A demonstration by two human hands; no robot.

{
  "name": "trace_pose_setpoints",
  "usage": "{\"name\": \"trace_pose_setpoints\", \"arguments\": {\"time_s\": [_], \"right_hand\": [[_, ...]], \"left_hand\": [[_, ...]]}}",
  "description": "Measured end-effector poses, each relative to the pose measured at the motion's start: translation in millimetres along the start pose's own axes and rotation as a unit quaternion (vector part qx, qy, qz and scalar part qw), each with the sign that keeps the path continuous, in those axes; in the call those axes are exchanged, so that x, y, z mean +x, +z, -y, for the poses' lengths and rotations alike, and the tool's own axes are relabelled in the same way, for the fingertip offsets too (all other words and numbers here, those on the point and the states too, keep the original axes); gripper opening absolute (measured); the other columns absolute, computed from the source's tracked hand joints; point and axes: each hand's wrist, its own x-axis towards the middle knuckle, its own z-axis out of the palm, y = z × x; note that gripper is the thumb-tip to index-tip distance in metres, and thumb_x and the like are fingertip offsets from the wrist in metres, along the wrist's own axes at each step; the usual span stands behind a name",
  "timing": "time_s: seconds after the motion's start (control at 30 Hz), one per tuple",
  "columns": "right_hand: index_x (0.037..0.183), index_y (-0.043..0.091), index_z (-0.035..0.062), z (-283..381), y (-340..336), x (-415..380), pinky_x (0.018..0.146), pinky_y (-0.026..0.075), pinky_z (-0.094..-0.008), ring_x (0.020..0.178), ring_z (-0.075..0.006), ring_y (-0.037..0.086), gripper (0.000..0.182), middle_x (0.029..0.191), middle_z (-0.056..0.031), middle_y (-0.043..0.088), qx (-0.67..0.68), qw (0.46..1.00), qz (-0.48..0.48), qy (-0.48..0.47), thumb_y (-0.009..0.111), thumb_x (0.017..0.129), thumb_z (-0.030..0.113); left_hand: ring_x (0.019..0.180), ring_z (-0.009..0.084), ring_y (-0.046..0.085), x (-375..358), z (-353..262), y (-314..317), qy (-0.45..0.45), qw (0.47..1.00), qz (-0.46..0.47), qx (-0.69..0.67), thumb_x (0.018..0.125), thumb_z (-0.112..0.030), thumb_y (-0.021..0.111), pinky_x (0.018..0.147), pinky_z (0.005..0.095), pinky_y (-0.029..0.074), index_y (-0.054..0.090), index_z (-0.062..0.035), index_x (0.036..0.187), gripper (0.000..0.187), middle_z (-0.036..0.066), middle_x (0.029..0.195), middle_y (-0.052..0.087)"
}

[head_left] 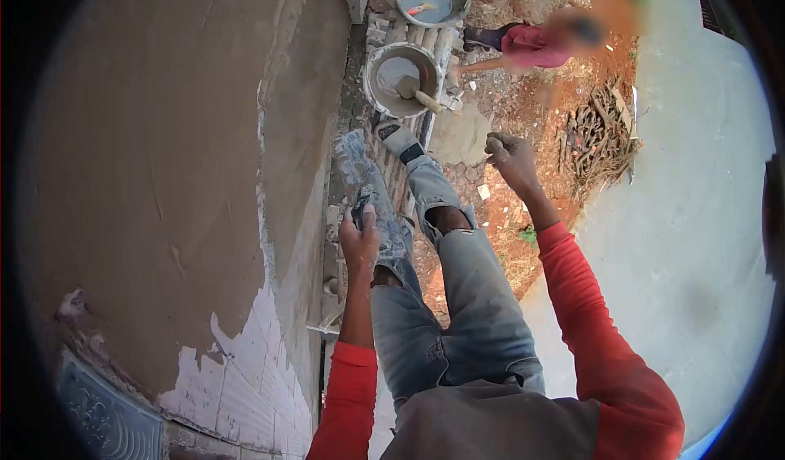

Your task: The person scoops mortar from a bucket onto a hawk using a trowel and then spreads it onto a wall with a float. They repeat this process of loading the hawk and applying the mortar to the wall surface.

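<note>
My left hand (360, 237) is wrapped around the dark handle of a long plastering float (353, 159), whose face is smeared with pale wet plaster. The float lies in front of my left shin, beside the wall. Out to the right, my right hand (515, 166) is raised with its fingers curled together; whether anything is in them I cannot make out. Ahead of my feet stands a bucket (370, 92) with some grey mix inside. A trowel (427, 101) rests in it, its wooden handle over the rim.
A plastered wall (163, 149) runs along my left, with bare blocks (253, 362) low down. Wooden planks (446, 47) lie under my feet. Beyond is a water bucket (399, 2). Another person (531, 47) reaches toward the planks. A stick pile (601, 137) lies right.
</note>
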Motion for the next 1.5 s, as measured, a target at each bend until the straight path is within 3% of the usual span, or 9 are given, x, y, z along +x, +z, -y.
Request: {"name": "trace_pose_setpoints", "arguments": {"time_s": [0.2, 0.53, 0.67, 0.83, 1.0, 1.13, 1.23, 1.4, 1.5], "right_hand": [[0.129, 0.062, -0.0138, -184.6, 83.2, 224.1, 0.074, 0.058, -0.0366, 0.084, -0.0273, 0.072, 0.073, 0.104, -0.0204, 0.072, -0.244, 0.969, 0.034, 0.028, 0.078, 0.086, 0.043], [0.096, 0.07, -0.0003, -110.7, 217.6, 323.5, 0.05, 0.049, -0.0302, 0.06, -0.0168, 0.062, 0.035, 0.08, -0.0088, 0.067, -0.051, 0.978, 0.155, 0.126, 0.07, 0.095, 0.035], [0.098, 0.067, 0.0005, -75.6, 170.5, 269.2, 0.051, 0.047, -0.0297, 0.058, -0.0153, 0.059, 0.036, 0.079, -0.0078, 0.066, 0.021, 0.968, 0.205, 0.145, 0.067, 0.097, 0.036], [0.118, 0.061, -0.0063, -84.0, 101.7, 156.3, 0.06, 0.05, -0.0287, 0.067, -0.015, 0.062, 0.043, 0.087, -0.0078, 0.068, -0.025, 0.981, 0.191, 0.025, 0.069, 0.094, 0.028], [0.139, 0.059, 0.0094, -74.8, 95.6, 112.9, 0.087, 0.055, -0.0508, 0.099, -0.0455, 0.069, 0.052, 0.119, -0.0214, 0.07, -0.225, 0.963, 0.082, -0.126, 0.07, 0.089, 0.019], [0.141, 0.058, 0.0043, -82.1, 98.6, 96.6, 0.081, 0.056, -0.0411, 0.095, -0.0343, 0.072, 0.051, 0.114, -0.0211, 0.069, -0.254, 0.947, 0.008, -0.198, 0.068, 0.092, 0.01], [0.14, 0.059, 0.0104, -96.5, 80.4, 74.1, 0.081, 0.057, -0.0477, 0.093, -0.0421, 0.07, 0.052, 0.112, -0.0191, 0.07, -0.206, 0.962, 0.004, -0.181, 0.068, 0.089, 0.013], [0.132, 0.062, 0.0067, -90.6, 21.6, 63.4, 0.082, 0.057, -0.0386, 0.096, -0.0304, 0.071, 0.042, 0.106, -0.0141, 0.071, -0.261, 0.957, 0.04, -0.123, 0.062, 0.09, 0.009], [0.13, 0.063, -0.0003, -62.3, 9.8, 100.7, 0.058, 0.05, -0.0264, 0.061, -0.013, 0.06, 0.041, 0.079, -0.0096, 0.067, 0.115, 0.964, 0.2, 0.131, 0.061, 0.093, 0.018]], "left_hand": [[0.084, 0.0147, 0.066, 104.6, 64.9, 29.7, -0.195, 0.926, -0.004, -0.324, 0.103, -0.035, 0.063, 0.075, 0.0361, 0.054, 0.063, -0.0059, 0.123, 0.035, 0.006, 0.101, 0.069], [0.114, 0.0268, 0.067, 107.3, 138.7, 87.7, -0.219, 0.704, 0.129, -0.663, 0.107, -0.041, 0.048, 0.093, 0.0464, 0.057, 0.057, -0.0091, 0.14, 0.046, 0.01, 0.129, 0.067], [0.117, 0.0269, 0.065, 134.9, 114.5, 116.2, -0.241, 0.637, 0.186, -0.708, 0.107, -0.038, 0.051, 0.096, 0.0475, 0.056, 0.058, -0.0103, 0.138, 0.042, 0.009, 0.13, 0.067], [0.11, 0.0236, 0.067, 173.5, 62.3, 163.0, -0.293, 0.695, 0.119, -0.646, 0.106, -0.033, 0.056, 0.091, 0.0441, 0.057, 0.062, -0.0113, 0.129, 0.032, 0.006, 0.123, 0.07], [0.096, 0.0218, 0.066, 218.4, 19.4, 204.1, -0.314, 0.613, 0.152, -0.709, 0.102, -0.026, 0.061, 0.069, 0.0337, 0.058, 0.064, -0.0074, 0.114, 0.022, 0.007, 0.109, 0.069], [0.084, 0.0203, 0.059, 244.6, 8.7, 222.9, -0.306, 0.508, 0.229, -0.772, 0.097, -0.021, 0.064, 0.056, 0.0268, 0.052, 0.065, -0.0045, 0.104, 0.018, 0.008, 0.1, 0.065], [0.083, 0.0222, 0.066, 252.4, 5.3, 223.2, -0.308, 0.485, 0.259, -0.777, 0.1, -0.028, 0.061, 0.06, 0.0338, 0.052, 0.066, -0.01, 0.108, 0.021, 0.005, 0.099, 0.071], [0.087, 0.0228, 0.067, 261.3, 40.4, 209.2, -0.281, 0.495, 0.246, -0.785, 0.1, -0.028, 0.063, 0.063, 0.0348, 0.056, 0.066, -0.0078, 0.112, 0.024, 0.007, 0.103, 0.071], [0.096, 0.0254, 0.069, 259.0, 41.0, 202.3, -0.283, 0.489, 0.24, -0.79, 0.1, -0.026, 0.064, 0.076, 0.0406, 0.061, 0.067, -0.0071, 0.117, 0.026, 0.009, 0.111, 0.072]]}}
